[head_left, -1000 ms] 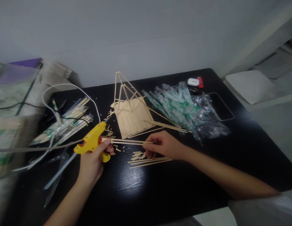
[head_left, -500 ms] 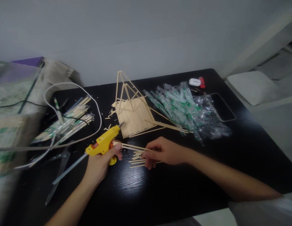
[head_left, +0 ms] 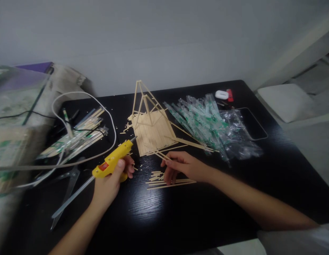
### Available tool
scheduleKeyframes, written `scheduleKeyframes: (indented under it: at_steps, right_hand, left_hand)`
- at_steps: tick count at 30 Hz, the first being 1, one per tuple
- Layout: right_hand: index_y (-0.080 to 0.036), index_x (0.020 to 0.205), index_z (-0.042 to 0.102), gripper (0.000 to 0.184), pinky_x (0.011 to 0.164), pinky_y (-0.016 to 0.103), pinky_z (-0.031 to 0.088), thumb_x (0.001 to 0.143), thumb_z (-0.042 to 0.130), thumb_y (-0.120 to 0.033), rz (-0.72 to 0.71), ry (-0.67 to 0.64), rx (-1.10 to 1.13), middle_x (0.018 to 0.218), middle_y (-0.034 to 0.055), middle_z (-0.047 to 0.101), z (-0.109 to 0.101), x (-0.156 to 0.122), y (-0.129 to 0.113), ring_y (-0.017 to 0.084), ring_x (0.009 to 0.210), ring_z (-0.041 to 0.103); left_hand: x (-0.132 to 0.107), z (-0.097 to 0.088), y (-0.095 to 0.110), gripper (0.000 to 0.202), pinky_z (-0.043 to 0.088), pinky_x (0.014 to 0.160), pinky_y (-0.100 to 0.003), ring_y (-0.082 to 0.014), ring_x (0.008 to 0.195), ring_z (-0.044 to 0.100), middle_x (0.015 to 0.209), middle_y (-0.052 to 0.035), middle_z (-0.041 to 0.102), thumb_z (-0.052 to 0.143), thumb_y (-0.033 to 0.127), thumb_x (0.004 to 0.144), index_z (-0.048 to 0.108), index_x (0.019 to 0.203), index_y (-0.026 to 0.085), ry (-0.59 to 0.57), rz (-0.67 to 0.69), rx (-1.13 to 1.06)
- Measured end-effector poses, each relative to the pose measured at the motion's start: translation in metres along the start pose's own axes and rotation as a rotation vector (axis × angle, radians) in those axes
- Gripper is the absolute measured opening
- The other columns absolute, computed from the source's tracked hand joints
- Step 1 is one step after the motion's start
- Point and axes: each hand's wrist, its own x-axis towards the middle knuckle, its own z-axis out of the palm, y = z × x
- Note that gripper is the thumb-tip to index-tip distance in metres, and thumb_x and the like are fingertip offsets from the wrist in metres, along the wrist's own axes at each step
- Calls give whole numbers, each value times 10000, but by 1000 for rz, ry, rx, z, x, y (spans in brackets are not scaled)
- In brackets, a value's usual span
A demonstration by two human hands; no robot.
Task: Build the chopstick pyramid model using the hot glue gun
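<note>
While the left hand [head_left: 109, 181] still grips the glue gun [head_left: 113, 160], the right hand [head_left: 188, 166] alone now pinches the thin sticks [head_left: 161, 155].

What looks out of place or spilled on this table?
Mostly clutter: short stick bits lie scattered left of the stick platform, and plastic wrappers are heaped untidily to its right. A white cable loops loosely near the glue gun. I see no clear damage.

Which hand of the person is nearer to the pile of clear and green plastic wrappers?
Right. The right hand, pinching thin sticks, is just on the near side of the wrappers; the left hand, around the yellow glue gun, is farther off to the left.
</note>
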Motion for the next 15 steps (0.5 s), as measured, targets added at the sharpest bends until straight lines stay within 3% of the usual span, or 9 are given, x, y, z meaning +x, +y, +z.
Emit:
scheduleKeyframes:
  at_steps: [6, 11, 15]
  right_hand:
    - [-152, 980, 645, 461, 657, 259, 606, 937, 766, -595, -55, 60, -5, 792, 53, 787, -6, 4, 7, 152, 693, 761]
    - [-141, 1012, 675, 433, 636, 254, 603, 973, 733, -568, -103, 93, -51, 770, 30, 751, -8, 5, 8, 131, 652, 717]
    - [-139, 1040, 680, 437, 626, 245, 597, 968, 736, -567, -111, 90, -56, 764, 18, 740, -8, 5, 9, 120, 633, 701]
  left_hand:
    - [-3, 4, -4, 545, 541, 511, -263, -164, 534, 635, 636, -42, 681, 680, 715, 909, 750, 855, 177, -47, 26, 47]
    - [-5, -4, -20, 335, 526, 561, -259, -158, 605, 648, 755, -42, 708, 716, 523, 949, 776, 897, 198, -82, 113, 177]
    - [-7, -6, -22, 242, 500, 564, -253, -151, 599, 640, 712, -18, 687, 709, 437, 953, 765, 874, 215, -105, 203, 295]
